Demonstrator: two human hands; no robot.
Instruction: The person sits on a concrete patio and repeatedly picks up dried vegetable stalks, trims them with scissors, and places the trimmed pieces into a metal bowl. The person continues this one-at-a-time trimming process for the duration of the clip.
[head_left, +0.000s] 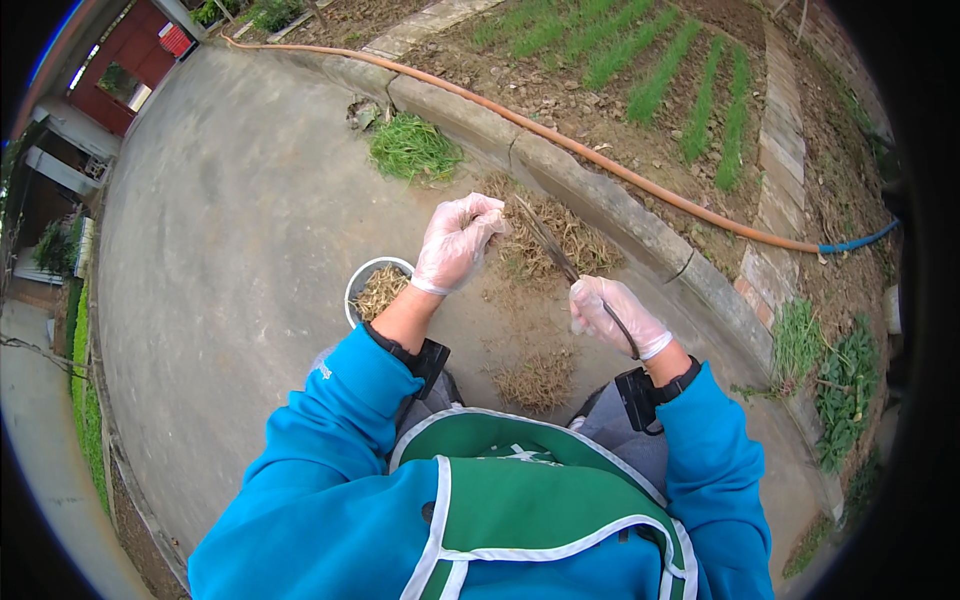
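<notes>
My left hand (461, 240), in a thin clear plastic glove, has its fingertips pinched together on what looks like a small dry root, mostly hidden by the fingers. My right hand (619, 315), gloved likewise, grips the dark handles of a pair of scissors (551, 246). The blades point up and left toward my left fingertips and look nearly closed. Under the scissors, a heap of dry brown roots (581, 244) lies on the concrete by the kerb. Beside my left wrist stands a round bucket (349, 289) holding pale dry roots (380, 291). Fine trimmings (532, 381) lie between my feet.
A bunch of green grass-like plants (415, 148) rests on the concrete floor (225, 225) ahead. Along the low concrete kerb (465, 112) runs an orange hose (555, 136); beyond are green seedling rows (664, 71). Cut greens (796, 345) lie at the right.
</notes>
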